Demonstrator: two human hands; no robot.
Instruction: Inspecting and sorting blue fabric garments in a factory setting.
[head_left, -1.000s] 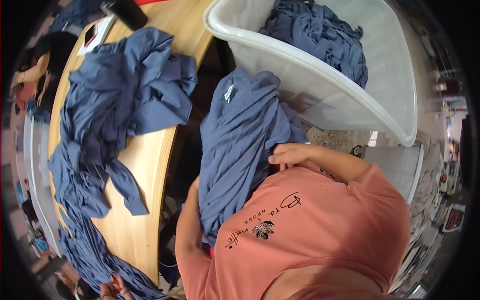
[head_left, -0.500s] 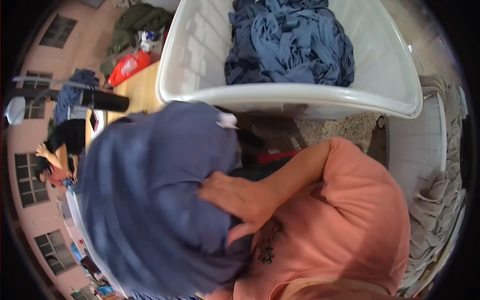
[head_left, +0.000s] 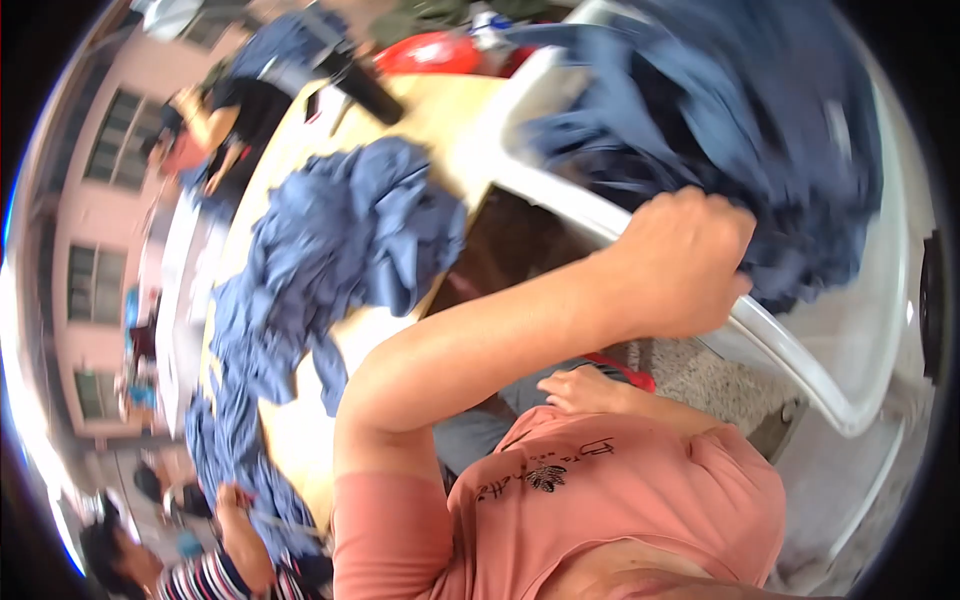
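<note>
My left hand (head_left: 685,262) is closed in a fist at the near rim of a white plastic bin (head_left: 780,350). Its forearm reaches across from the left. Past the knuckles, blue fabric (head_left: 760,130) fills the bin, much of it smeared by motion. Whether the fist grips the fabric or the rim is hidden. Lower down, in front of my waist, my right hand (head_left: 580,388) has loosely curled fingers with nothing visible in them. To the left, a crumpled heap of blue fabric (head_left: 340,220) lies on the wooden table (head_left: 460,110), trailing along its edge toward me.
A black cylinder (head_left: 360,85) and a red plastic bag (head_left: 430,52) are on the far side of the table. Another person (head_left: 235,110) is at the far left, and a person in a striped top (head_left: 200,570) is at the lower left. Speckled floor (head_left: 690,370) shows below the bin.
The large blue fabric bundle has left its place over the table; blurred fabric is now at the bin. My right hand has let go and dropped to my waist. The view has turned.
</note>
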